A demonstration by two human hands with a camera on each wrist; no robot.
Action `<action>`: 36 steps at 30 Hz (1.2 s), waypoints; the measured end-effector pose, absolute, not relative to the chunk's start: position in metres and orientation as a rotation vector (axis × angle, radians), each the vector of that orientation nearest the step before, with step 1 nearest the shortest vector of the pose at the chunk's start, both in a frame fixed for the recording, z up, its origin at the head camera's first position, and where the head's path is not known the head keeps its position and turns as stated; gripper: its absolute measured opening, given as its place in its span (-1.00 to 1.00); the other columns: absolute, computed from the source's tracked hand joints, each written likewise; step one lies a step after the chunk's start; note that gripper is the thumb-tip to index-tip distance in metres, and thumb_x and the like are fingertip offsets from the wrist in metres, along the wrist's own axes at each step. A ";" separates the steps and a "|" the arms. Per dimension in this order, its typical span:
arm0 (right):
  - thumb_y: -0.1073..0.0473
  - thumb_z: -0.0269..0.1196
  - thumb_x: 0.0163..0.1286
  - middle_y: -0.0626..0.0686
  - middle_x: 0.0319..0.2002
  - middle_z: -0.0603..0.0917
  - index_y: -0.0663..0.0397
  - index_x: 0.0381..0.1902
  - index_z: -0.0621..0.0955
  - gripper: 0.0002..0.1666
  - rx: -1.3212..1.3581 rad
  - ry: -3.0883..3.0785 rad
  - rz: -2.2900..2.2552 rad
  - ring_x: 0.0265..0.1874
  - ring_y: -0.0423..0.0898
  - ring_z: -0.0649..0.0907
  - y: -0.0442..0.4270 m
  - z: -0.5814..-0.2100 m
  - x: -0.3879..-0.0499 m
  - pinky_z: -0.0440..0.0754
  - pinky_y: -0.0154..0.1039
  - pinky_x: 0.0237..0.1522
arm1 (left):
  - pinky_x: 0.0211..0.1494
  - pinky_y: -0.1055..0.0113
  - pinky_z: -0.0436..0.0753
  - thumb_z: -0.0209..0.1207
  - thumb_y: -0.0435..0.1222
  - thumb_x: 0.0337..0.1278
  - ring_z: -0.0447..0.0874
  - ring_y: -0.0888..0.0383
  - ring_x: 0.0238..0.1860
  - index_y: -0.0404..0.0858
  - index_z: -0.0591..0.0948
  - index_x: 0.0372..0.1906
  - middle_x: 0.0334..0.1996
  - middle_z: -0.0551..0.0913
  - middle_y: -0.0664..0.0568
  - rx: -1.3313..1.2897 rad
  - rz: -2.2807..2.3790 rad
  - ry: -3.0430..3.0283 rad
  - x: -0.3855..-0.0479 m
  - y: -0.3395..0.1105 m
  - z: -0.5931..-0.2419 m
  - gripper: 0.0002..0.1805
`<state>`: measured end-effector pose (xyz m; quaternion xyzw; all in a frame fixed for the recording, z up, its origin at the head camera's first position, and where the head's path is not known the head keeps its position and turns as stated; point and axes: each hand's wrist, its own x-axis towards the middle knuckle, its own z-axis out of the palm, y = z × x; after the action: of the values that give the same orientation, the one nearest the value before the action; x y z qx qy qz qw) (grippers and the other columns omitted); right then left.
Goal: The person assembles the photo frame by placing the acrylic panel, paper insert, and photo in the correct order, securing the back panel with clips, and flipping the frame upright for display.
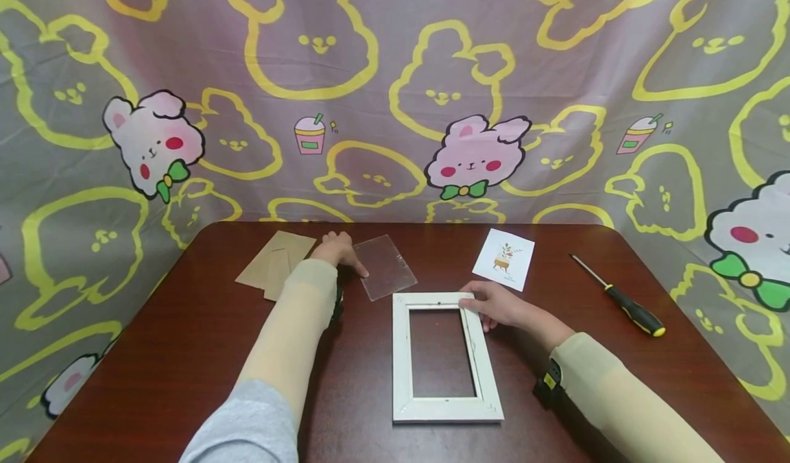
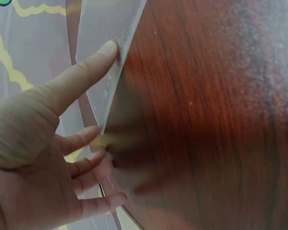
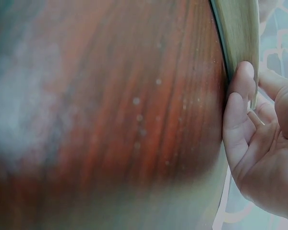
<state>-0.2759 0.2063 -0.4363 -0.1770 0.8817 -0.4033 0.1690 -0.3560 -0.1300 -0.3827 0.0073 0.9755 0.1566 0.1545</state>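
Observation:
A white picture frame (image 1: 402,357) lies on the table, its opening showing the dark wood beneath. My right hand (image 1: 501,304) grips it near the far right corner, thumb on the top face; in the right wrist view the fingers curl against the frame's side (image 3: 237,33). My left hand (image 1: 336,249) reaches to a clear rectangular sheet (image 1: 385,267) behind the frame. In the left wrist view the thumb lies straight on the sheet (image 2: 101,28), close to its edge. The other fingers are spread and relaxed near its corner, not curled round it.
Left of the sheet lies a brown backing board (image 1: 256,267) with a stand piece, partly behind my left arm. A white card with a printed picture (image 1: 503,258) lies at the back right. A screwdriver (image 1: 623,298) rests near the table's right side. A patterned curtain (image 1: 370,106) hangs behind.

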 end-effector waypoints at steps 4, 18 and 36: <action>0.09 0.21 0.44 -0.01 -0.66 0.48 0.17 0.07 0.57 -0.65 -0.503 2.508 -1.143 -0.77 -0.11 0.54 0.206 -0.436 -0.276 0.50 -0.23 -0.66 | 0.29 -0.02 0.28 0.49 0.09 -0.20 0.21 -0.27 0.25 -0.52 0.26 0.33 0.23 0.28 -0.41 0.038 0.302 2.806 -0.356 -0.129 -0.381 0.11; 0.10 0.22 0.43 -0.01 -0.66 0.46 0.19 0.08 0.56 -0.63 -0.509 2.506 -1.157 -0.77 -0.12 0.53 0.207 -0.433 -0.275 0.50 -0.22 -0.66 | 0.24 -0.03 0.36 0.49 0.10 -0.21 0.23 -0.28 0.22 -0.57 0.18 0.30 0.19 0.27 -0.46 -0.046 0.352 2.805 -0.356 -0.129 -0.380 0.15; 0.10 0.21 0.44 -0.02 -0.66 0.47 0.20 0.10 0.55 -0.62 -0.513 2.498 -1.162 -0.77 -0.13 0.53 0.206 -0.434 -0.274 0.49 -0.24 -0.66 | 0.23 -0.09 0.34 0.56 0.13 -0.43 0.22 -0.32 0.24 -0.53 0.26 0.30 0.20 0.30 -0.45 -0.104 0.393 2.795 -0.373 -0.134 -0.398 0.22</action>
<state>-0.2741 0.2055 -0.4339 -0.1804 0.8787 -0.4086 0.1688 -0.3733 -0.1341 -0.3976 -0.0363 0.9772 0.1374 0.1580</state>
